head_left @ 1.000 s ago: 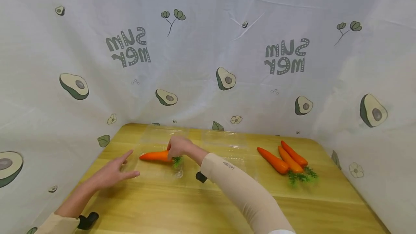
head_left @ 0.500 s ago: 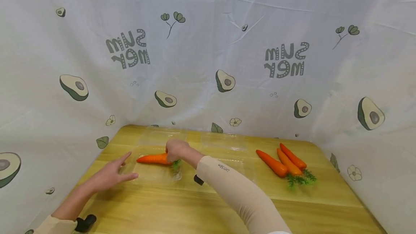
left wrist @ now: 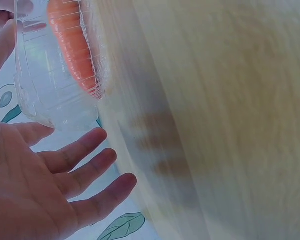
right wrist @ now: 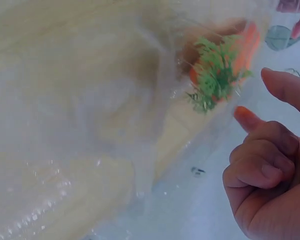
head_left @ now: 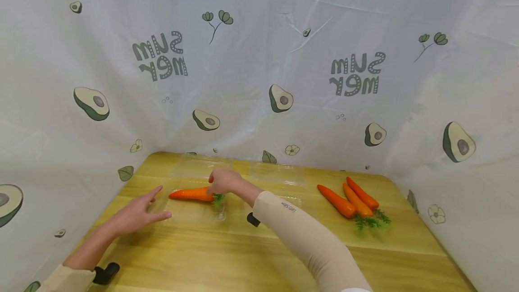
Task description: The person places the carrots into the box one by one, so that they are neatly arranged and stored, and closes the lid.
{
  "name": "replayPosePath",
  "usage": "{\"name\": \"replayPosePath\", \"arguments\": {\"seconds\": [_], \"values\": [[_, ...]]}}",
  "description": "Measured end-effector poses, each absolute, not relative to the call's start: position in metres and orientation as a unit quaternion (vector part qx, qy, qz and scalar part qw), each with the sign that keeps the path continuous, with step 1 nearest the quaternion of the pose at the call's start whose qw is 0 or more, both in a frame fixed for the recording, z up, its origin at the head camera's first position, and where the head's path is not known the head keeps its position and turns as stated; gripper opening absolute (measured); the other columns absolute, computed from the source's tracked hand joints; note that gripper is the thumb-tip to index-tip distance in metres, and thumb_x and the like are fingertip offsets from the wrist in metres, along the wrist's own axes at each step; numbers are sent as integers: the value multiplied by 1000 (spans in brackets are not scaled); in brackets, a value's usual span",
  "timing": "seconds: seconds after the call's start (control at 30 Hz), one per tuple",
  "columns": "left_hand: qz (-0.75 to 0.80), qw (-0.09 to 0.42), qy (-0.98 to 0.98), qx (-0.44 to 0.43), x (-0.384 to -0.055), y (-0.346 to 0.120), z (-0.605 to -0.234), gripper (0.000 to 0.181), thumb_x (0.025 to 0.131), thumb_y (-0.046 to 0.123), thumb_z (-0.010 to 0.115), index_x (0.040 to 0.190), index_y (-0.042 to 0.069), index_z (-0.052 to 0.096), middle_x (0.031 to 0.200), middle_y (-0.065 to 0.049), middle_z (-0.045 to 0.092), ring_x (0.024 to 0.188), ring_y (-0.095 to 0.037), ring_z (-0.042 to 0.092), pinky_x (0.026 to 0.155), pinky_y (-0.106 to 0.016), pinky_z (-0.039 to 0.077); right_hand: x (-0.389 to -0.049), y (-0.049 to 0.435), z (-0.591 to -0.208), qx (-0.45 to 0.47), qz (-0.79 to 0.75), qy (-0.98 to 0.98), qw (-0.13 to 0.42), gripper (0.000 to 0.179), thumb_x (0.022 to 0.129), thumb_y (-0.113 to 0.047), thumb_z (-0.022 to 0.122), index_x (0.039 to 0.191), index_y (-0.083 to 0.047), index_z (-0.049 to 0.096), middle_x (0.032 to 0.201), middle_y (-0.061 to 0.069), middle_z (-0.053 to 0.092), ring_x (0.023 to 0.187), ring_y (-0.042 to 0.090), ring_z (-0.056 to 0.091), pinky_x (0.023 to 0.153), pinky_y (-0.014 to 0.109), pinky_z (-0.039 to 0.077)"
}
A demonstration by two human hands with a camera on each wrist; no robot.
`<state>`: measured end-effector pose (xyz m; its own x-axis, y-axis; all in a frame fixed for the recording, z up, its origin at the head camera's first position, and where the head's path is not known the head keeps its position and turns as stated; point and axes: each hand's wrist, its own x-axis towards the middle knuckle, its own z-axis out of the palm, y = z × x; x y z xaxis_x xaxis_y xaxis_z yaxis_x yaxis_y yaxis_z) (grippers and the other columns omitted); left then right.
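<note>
An orange carrot [head_left: 188, 194] with green leaves lies sideways in a clear plastic box [head_left: 194, 214] on the left of the table. My right hand [head_left: 225, 181] is just above its leafy end. In the right wrist view, thumb and forefinger are parted beside the leaves [right wrist: 212, 75], while the other fingers of this hand [right wrist: 265, 170] curl inward with nothing in them. My left hand [head_left: 131, 214] is at the box's left side, thumb and fingers spread. Its fingers [left wrist: 97, 172] look straight and relaxed in the left wrist view, close to the box's end wall [left wrist: 35, 112].
A second clear box [head_left: 293, 202] stands right of the first, its lid [head_left: 279, 172] raised behind. Farther right lie three more carrots [head_left: 337, 201] with leaves toward me. A printed curtain [head_left: 243, 66] encloses the back and sides of the wooden table [head_left: 227, 256].
The right hand's fingers have parted from the carrot and lifted slightly, leaving it in the box. The left hand stays about where it was.
</note>
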<state>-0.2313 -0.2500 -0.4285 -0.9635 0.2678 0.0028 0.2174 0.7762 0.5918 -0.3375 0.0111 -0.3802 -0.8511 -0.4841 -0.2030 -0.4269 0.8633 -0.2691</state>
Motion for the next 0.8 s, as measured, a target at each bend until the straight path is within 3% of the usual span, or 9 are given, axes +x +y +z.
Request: {"name": "replayPosePath", "arguments": {"seconds": [0.2,0.4,0.5,0.63,0.73,0.8], "values": [[298,40,945,127,-233,-249,-427,100,92,51,68,157,-7,20,143,-39,45,127,-54,50,98,-67,43,-337,30,-367,-267,-130,947,122,40,93,-34,72,126,-12,71,137,3,64,121,23,62,93,35,54],[298,43,946,119,-232,-251,-427,101,92,53,68,157,-6,19,145,-39,43,128,-55,49,97,-67,44,-329,52,-355,-283,-168,937,115,40,91,-30,74,124,-8,72,137,7,64,122,26,60,96,38,52],[304,44,945,115,-231,-251,-427,101,92,53,68,158,-6,19,147,-38,41,129,-54,48,98,-67,43,-325,63,-351,-288,-178,934,114,41,91,-29,74,126,-7,71,137,8,63,110,22,63,91,36,52],[303,44,944,120,-230,-250,-425,99,93,51,68,157,-6,19,146,-39,42,128,-55,49,97,-68,43,-319,85,-347,-282,-215,926,128,43,91,-26,74,128,-4,69,132,14,65,74,15,53,73,31,47],[302,44,944,122,-230,-248,-424,99,93,51,68,157,-6,19,144,-40,44,128,-55,49,97,-68,43,-314,106,-345,-263,-252,922,133,43,90,-25,74,128,-5,68,130,14,65,72,12,50,72,31,47],[304,44,944,122,-230,-247,-424,99,93,51,68,157,-6,19,144,-40,43,128,-55,49,97,-68,43,-311,121,-344,-251,-275,919,130,42,90,-24,75,127,-6,69,129,12,65,83,13,57,77,33,49]]}}
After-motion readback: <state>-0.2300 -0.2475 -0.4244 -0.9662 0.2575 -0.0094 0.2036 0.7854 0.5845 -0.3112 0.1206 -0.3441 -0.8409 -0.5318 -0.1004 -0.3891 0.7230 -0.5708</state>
